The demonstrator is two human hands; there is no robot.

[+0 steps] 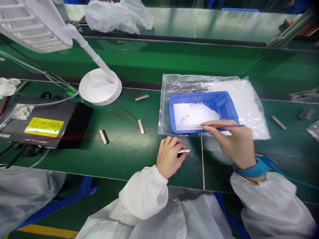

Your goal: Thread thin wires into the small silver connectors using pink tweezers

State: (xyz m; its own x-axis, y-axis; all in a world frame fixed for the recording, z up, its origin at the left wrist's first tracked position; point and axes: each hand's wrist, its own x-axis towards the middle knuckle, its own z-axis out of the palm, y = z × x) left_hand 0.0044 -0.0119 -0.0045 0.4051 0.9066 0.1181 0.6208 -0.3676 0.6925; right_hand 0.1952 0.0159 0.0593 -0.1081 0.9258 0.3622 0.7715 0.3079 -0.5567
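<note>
Right now the fingers of the left hand are clamped on a small metal connector, gripping it just in from the near edge of the green surface, with hair-thin dark red wires trailing down from it. That connector looks light and stiff but tiny and probably slick, so the metal body is the spot to pinch; those soft wires look easy to snag or tangle and no place to take hold. Over on the right hand, the fingers are pressed together on a slender pointed tool, its tip held above the near side of a blue plastic tray of white beads. That tray sits on a clear zip bag packed with more white beads, toward the middle of the surface. A blue wrist strap circles the right wrist above a white striped sleeve. Further left, more wired connectors lie near a round white lamp base, and a black box with a yellow label sits by the left edge.
</note>
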